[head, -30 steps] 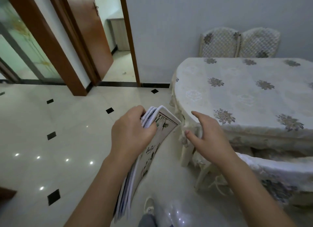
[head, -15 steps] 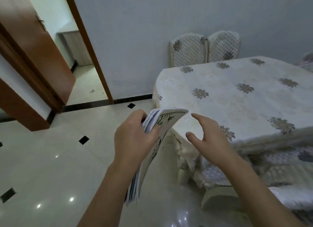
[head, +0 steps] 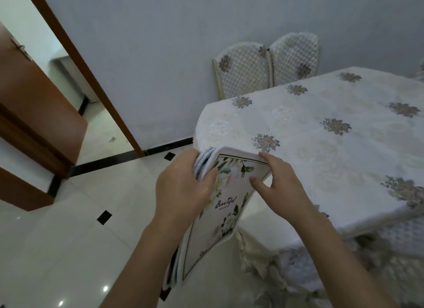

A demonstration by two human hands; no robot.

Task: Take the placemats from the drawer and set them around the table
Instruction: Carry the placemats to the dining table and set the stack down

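My left hand (head: 183, 190) grips a stack of white placemats (head: 221, 216) with a green floral print and the word "Beautiful"; the stack hangs edge-down in front of me. My right hand (head: 278, 183) pinches the top right corner of the front placemat between thumb and fingers. The stack is at the near left corner of the table (head: 321, 133), which is covered by a white cloth with embroidered flowers. No placemat lies on the table.
Two quilted chair backs (head: 268, 69) stand against the grey wall behind the table. A cloth-covered chair (head: 371, 257) sits at the table's near side. An open wooden door (head: 39, 105) and doorway are on the left; glossy white tiles lie underfoot.
I have stepped closer to the table. My right hand, open and apart from the stack before, has closed on the front placemat's corner. The stack has turned its printed face toward me.
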